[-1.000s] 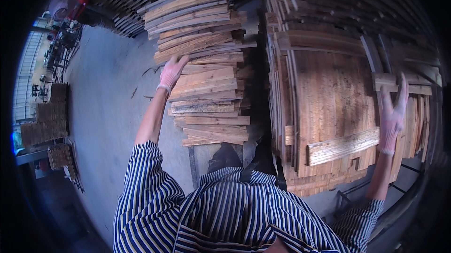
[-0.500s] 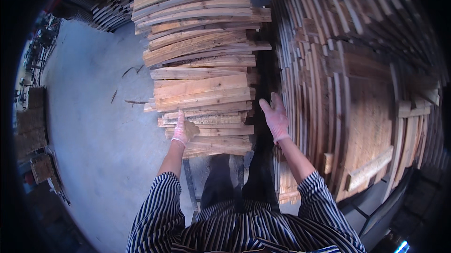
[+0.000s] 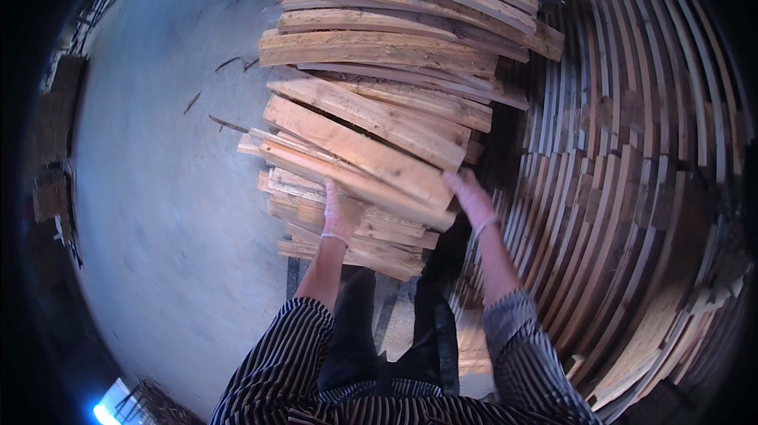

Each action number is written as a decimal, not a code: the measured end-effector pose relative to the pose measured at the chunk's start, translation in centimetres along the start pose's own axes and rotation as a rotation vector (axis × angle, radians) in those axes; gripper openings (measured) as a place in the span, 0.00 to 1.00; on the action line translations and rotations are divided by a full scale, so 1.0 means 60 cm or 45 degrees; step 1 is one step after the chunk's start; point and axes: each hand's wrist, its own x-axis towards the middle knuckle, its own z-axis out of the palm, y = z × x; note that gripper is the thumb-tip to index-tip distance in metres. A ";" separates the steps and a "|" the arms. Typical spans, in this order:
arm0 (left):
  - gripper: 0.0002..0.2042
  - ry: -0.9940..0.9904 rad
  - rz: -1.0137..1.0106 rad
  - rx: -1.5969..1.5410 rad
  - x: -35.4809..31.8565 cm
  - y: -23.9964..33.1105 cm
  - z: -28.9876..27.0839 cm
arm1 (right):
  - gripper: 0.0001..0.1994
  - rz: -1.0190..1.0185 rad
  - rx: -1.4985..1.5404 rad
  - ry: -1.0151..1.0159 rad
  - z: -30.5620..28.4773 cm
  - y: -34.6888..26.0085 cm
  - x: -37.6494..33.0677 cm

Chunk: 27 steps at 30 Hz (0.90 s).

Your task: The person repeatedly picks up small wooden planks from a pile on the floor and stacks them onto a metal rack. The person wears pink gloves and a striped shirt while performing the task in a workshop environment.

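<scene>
A wide wooden plank (image 3: 355, 145) and a narrower plank (image 3: 359, 182) lie slanted on a tall stack of wooden boards (image 3: 387, 48), their right ends nearer me. My left hand (image 3: 342, 210), in a pale pinkish work glove, grips the near edge of the narrower plank, its fingertips partly hidden by the wood. My right hand (image 3: 472, 198), gloved alike, closes on the right end of the wide plank; its far fingers are blurred. Another loose plank (image 3: 367, 113) rests just beyond them, slanted the same way.
Tightly packed upright rows of boards (image 3: 604, 188) stand along my right side, past a dark gap. Grey concrete floor (image 3: 166, 212) stretches on the left, with a few thin bark strips (image 3: 229, 123). Brown stacked material (image 3: 57, 117) stands at the far left.
Both hands, apart and free before, have come onto the planks. Several planks that lay nearly level across the stack are now slanted, right ends toward me. The view has turned.
</scene>
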 end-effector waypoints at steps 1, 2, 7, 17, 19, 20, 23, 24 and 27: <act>0.52 -0.195 0.121 -0.049 0.002 0.007 -0.064 | 0.52 0.012 -0.048 -0.229 0.020 -0.016 -0.040; 0.52 -0.132 0.166 -0.049 -0.002 -0.002 -0.070 | 0.51 -0.076 -0.151 -0.205 0.035 0.001 -0.081; 0.53 -0.067 0.109 -0.093 -0.036 0.016 -0.132 | 0.48 0.053 -0.465 -0.579 0.081 -0.014 -0.137; 0.45 0.042 0.038 0.162 -0.171 0.035 -0.124 | 0.46 -0.126 -0.433 -0.960 0.234 -0.032 -0.108; 0.38 -0.177 0.124 0.161 -0.233 0.016 -0.182 | 0.42 -0.249 -0.251 -1.205 0.210 -0.008 -0.142; 0.38 -0.125 0.106 0.112 -0.244 0.007 -0.196 | 0.39 0.008 0.039 -1.186 0.215 -0.003 -0.159; 0.35 0.049 0.051 0.116 -0.245 0.005 -0.169 | 0.30 0.480 0.590 -1.044 0.234 -0.011 -0.190; 0.33 0.110 0.035 0.208 -0.248 0.007 -0.141 | 0.27 0.453 0.550 -0.961 0.240 -0.006 -0.195; 0.32 -0.137 -0.003 0.160 -0.269 0.024 -0.156 | 0.29 -0.007 0.191 -0.863 0.232 -0.067 -0.240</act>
